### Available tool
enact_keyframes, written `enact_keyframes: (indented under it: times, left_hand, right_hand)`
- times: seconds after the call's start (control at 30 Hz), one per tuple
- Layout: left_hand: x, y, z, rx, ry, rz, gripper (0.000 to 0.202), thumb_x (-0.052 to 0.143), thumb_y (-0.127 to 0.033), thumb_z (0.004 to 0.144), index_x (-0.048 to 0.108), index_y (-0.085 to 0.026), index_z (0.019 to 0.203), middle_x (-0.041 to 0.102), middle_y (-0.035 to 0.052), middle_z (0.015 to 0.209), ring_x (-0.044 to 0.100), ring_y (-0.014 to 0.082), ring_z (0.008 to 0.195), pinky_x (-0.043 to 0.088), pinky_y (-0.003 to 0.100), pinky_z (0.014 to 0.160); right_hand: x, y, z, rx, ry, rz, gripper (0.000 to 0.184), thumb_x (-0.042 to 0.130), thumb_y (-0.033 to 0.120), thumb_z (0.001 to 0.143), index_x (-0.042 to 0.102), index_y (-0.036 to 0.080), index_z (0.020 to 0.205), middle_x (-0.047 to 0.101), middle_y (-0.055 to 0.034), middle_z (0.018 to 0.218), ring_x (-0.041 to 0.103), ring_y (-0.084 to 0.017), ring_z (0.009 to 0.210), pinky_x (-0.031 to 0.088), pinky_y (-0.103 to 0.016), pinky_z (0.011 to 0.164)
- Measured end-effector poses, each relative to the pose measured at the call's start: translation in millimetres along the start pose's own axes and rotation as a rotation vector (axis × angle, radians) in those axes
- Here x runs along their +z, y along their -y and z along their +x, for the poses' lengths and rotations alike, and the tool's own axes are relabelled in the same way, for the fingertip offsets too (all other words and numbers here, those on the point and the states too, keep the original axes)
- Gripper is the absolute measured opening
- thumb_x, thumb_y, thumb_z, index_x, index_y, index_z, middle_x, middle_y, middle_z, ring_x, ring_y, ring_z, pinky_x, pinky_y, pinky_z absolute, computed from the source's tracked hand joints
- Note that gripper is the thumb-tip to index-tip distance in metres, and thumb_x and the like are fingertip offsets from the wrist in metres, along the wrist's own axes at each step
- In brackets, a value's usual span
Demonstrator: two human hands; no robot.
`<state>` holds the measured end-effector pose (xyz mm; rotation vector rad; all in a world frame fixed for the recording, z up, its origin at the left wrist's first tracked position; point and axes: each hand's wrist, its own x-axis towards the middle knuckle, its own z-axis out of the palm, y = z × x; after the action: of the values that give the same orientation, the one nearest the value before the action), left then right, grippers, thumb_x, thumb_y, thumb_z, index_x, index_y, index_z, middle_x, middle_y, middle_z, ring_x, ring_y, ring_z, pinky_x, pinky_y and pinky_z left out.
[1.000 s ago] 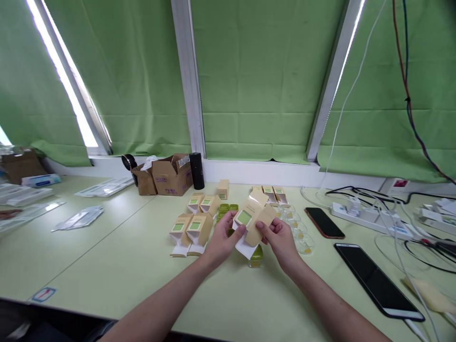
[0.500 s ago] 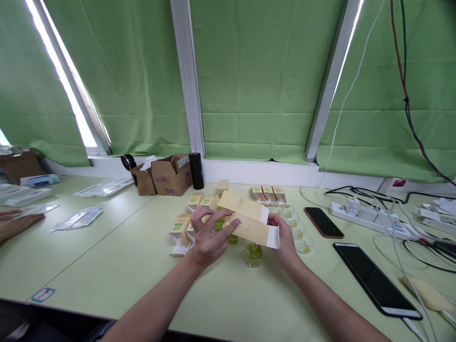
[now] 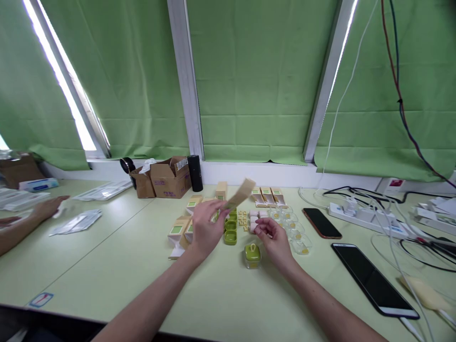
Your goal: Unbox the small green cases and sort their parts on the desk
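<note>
My left hand (image 3: pixel 210 225) is closed on a beige folding carton (image 3: pixel 242 192), which tilts up to the right and looks narrow from this angle. My right hand (image 3: pixel 277 242) is slightly curled, thumb and forefinger a little apart, close to several pale pink rolls (image 3: pixel 253 217). Just below it, a small clear jar with a green looped lid (image 3: pixel 252 254) stands upright on the table. Between the hands lie a row of green lids (image 3: pixel 230 236) and small yellow pieces (image 3: pixel 242 218). Clear jar bases (image 3: pixel 301 243) stand in rows right of the rolls.
Open cartons with green labels (image 3: pixel 176 230) stand on the left, three more (image 3: pixel 268 195) at the back. Phones (image 3: pixel 374 280) and a power strip (image 3: pixel 366 219) with cables lie right. Brown boxes (image 3: pixel 171 178) and a black cylinder (image 3: pixel 194 173) stand behind. Another person's hand (image 3: pixel 50 206) is far left.
My right hand has let go of the carton and lowered slightly to the left. The carton has turned edge-on in my left hand. The other person's hand has reached farther forward.
</note>
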<state>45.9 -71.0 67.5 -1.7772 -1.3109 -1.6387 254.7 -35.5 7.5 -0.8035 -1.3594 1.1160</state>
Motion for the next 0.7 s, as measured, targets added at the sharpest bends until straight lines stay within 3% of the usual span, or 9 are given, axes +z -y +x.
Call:
enact_keyframes:
  times: [0.1, 0.23, 0.43, 0.6, 0.7]
  left_hand:
    - [10.5, 8.9, 17.9, -0.389, 0.149, -0.053, 0.018, 0.07, -0.038, 0.089, 0.074, -0.02, 0.088, 0.074, 0.002, 0.075, 0.067, 0.0193, 0.07, 0.048, 0.031, 0.065]
    - [42.8, 32.3, 44.9, -0.772, 0.375, -0.15, 0.03, 0.071, -0.047, 0.085, 0.07, -0.018, 0.089, 0.076, 0.0037, 0.073, 0.072, 0.0183, 0.067, 0.049, 0.026, 0.062]
    - [111.8, 69.4, 67.2, -0.912, 0.479, -0.037, 0.032, 0.072, -0.045, 0.085, 0.073, -0.014, 0.077, 0.075, 0.0087, 0.062, 0.069, 0.0184, 0.06, 0.051, 0.026, 0.059]
    - [149.4, 74.7, 71.7, -0.943, 0.577, 0.04, 0.036, 0.074, -0.043, 0.086, 0.074, -0.011, 0.068, 0.077, 0.013, 0.066, 0.072, 0.0198, 0.062, 0.054, 0.028, 0.065]
    - [164.9, 72.5, 69.6, -0.959, 0.63, 0.069, 0.038, 0.073, -0.043, 0.09, 0.075, -0.008, 0.078, 0.077, 0.0143, 0.076, 0.074, 0.0214, 0.072, 0.057, 0.031, 0.073]
  right_hand:
    - [1.0, 0.4, -0.8, 0.005, 0.004, 0.012, 0.037, 0.078, 0.051, 0.078, 0.067, 0.021, 0.097, 0.07, -0.0043, 0.08, 0.063, -0.02, 0.074, 0.046, -0.031, 0.067]
    - [1.5, 3.8, -2.6, 0.01, 0.0, 0.019, 0.039, 0.078, 0.052, 0.078, 0.067, 0.021, 0.098, 0.071, -0.0045, 0.081, 0.062, -0.02, 0.073, 0.045, -0.03, 0.066]
    - [-0.5, 4.6, -2.6, 0.003, 0.005, 0.018, 0.036, 0.078, 0.05, 0.079, 0.067, 0.021, 0.098, 0.071, -0.0051, 0.081, 0.063, -0.021, 0.074, 0.047, -0.032, 0.067]
    - [-1.0, 6.8, -2.7, 0.005, 0.008, 0.016, 0.038, 0.077, 0.052, 0.08, 0.067, 0.021, 0.1, 0.071, -0.005, 0.081, 0.064, -0.021, 0.075, 0.048, -0.032, 0.069]
    - [-0.8, 7.3, -2.7, 0.012, 0.021, 0.021, 0.036, 0.076, 0.051, 0.081, 0.067, 0.021, 0.099, 0.071, -0.0049, 0.082, 0.065, -0.022, 0.078, 0.048, -0.032, 0.07]
